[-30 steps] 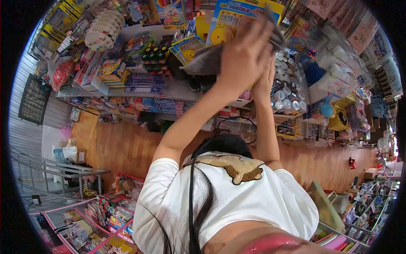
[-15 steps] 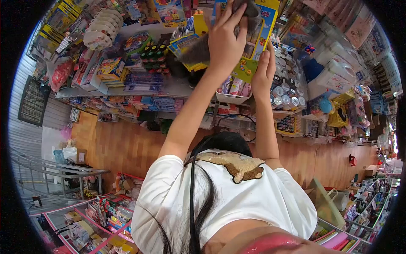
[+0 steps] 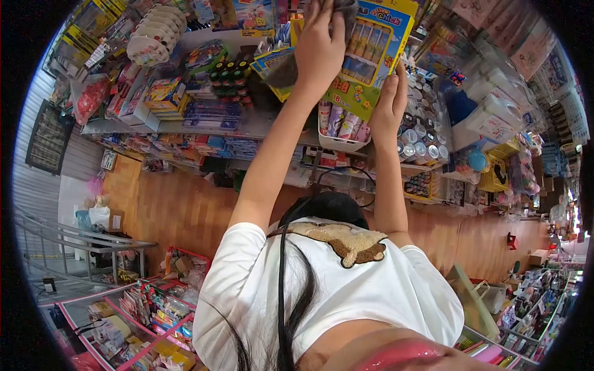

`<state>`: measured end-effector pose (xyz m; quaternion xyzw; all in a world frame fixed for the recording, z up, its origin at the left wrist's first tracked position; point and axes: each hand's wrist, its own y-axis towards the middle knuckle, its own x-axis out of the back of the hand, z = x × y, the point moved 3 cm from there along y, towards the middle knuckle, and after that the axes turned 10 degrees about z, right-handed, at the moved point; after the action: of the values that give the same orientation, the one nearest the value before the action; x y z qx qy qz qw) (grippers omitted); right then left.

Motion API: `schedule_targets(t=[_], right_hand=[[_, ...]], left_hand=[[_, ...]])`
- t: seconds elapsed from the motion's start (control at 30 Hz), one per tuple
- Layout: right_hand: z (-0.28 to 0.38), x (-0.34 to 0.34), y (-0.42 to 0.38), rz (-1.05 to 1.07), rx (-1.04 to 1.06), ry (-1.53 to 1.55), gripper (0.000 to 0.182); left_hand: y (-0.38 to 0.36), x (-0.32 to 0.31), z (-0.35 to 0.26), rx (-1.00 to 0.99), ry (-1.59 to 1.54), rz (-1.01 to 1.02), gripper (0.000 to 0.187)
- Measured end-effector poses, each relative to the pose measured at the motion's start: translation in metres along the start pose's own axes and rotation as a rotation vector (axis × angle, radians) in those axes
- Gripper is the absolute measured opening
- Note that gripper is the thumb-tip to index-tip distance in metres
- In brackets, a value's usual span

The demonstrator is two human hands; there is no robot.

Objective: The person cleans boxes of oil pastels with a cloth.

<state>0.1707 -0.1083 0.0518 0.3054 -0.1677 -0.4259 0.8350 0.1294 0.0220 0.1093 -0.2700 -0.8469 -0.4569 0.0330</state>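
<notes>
My right hand point(image 3: 388, 108) grips the right edge of a yellow, blue and green boxed set point(image 3: 373, 52) with "Yellow Chick" lettering and a window over rows of sticks. My left hand point(image 3: 318, 52) is pressed around a dark grey cloth point(image 3: 346, 11) at the upper left of the box's face; its fingertips reach the top of the frame. More dark grey material point(image 3: 283, 72) shows left of the left wrist, over blue and yellow packs; whether it joins the cloth, I cannot tell. Just below the box is a white basket point(image 3: 343, 144) of pink and purple rolled items.
A shelf point(image 3: 253, 128) crosses in front, with boxed goods point(image 3: 166, 98) to the left and several round-lidded jars point(image 3: 427, 133) to the right. Wooden floor point(image 3: 185, 198) lies below it. Low display bins point(image 3: 145, 315) and a metal railing point(image 3: 86, 247) stand at the lower left.
My left hand has shifted left across the box with the cloth, uncovering more of its window and lettering. My right hand keeps its grip and has moved slightly right with the box.
</notes>
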Motion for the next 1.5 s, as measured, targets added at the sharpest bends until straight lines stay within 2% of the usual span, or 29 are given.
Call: schedule_targets(t=[0.07,0.13,0.2,0.23,0.27,0.3,0.37,0.43,0.57,0.67,0.73,0.77,0.83,0.9,1.0,1.07,1.17,1.27,1.3,1.33,1.4,1.5], right_hand=[[0.000,-0.001,-0.001,-0.037,-0.001,-0.043,0.041],[-0.003,0.003,0.001,-0.021,-0.034,-0.033,0.041],[-0.007,0.004,0.002,-0.016,-0.027,0.057,0.040],[-0.011,0.004,0.002,-0.017,-0.004,0.141,0.040],[-0.016,0.005,0.001,-0.015,0.018,0.224,0.040],[-0.019,0.008,0.000,-0.022,0.034,0.132,0.040],[-0.010,0.007,-0.005,-0.014,-0.090,0.117,0.041],[0.001,-0.004,-0.001,-0.036,-0.049,0.195,0.043],[-0.002,-0.004,-0.002,-0.036,0.000,0.059,0.044],[-0.004,0.000,0.000,-0.034,-0.004,0.065,0.043],[-0.002,0.002,0.001,-0.019,-0.008,0.102,0.042],[-0.008,0.004,0.002,-0.021,0.020,-0.037,0.041],[-0.010,0.001,0.003,-0.039,-0.036,0.180,0.041],[-0.003,0.000,0.003,-0.025,-0.066,0.339,0.041],[-0.011,0.007,0.008,0.032,0.005,0.097,0.041],[-0.007,-0.003,0.005,-0.022,0.003,0.227,0.040],[-0.013,-0.005,-0.001,-0.023,0.010,0.225,0.040],[-0.016,-0.007,0.001,-0.040,0.020,0.175,0.039],[-0.018,-0.006,0.003,-0.056,0.006,0.187,0.039],[-0.020,-0.005,0.003,-0.070,-0.010,0.200,0.038],[-0.026,-0.003,0.002,-0.048,-0.054,0.263,0.036],[-0.028,0.006,0.000,0.024,-0.082,0.339,0.034]], left_hand=[[-0.019,-0.006,0.013,-0.036,0.003,-0.035,0.041],[-0.058,-0.013,-0.011,-0.010,0.124,0.005,0.042],[-0.094,-0.023,-0.042,-0.069,0.156,0.190,0.043],[-0.098,-0.024,-0.048,-0.121,0.178,0.204,0.045],[-0.092,-0.024,-0.049,-0.164,0.209,0.193,0.044],[-0.078,-0.023,-0.047,-0.206,0.240,0.183,0.043],[-0.045,-0.017,-0.042,-0.241,0.303,0.150,0.044],[-0.007,-0.007,-0.022,-0.160,0.476,0.086,0.042],[0.014,0.016,0.009,0.270,-0.211,0.260,0.043],[-0.036,0.003,0.023,0.107,-0.136,0.068,0.047],[-0.079,-0.007,0.017,0.100,0.147,0.060,0.051],[-0.097,-0.012,0.000,0.085,0.130,0.121,0.051],[-0.117,-0.027,-0.023,-0.022,0.216,0.220,0.053],[-0.104,-0.027,-0.036,-0.080,0.303,0.234,0.053],[-0.066,-0.022,-0.033,-0.168,0.319,0.170,0.049],[-0.035,-0.013,-0.020,-0.214,0.357,0.092,0.048],[-0.008,0.000,0.010,-0.034,0.434,-0.024,0.044],[-0.024,-0.002,0.031,-0.058,-0.048,-0.028,0.044],[-0.039,-0.007,0.018,-0.002,0.063,0.032,0.043],[-0.055,-0.014,0.003,-0.073,0.026,0.044,0.043],[-0.082,-0.023,-0.028,-0.138,0.141,0.202,0.045],[-0.068,-0.028,-0.033,-0.216,0.190,0.229,0.047]])
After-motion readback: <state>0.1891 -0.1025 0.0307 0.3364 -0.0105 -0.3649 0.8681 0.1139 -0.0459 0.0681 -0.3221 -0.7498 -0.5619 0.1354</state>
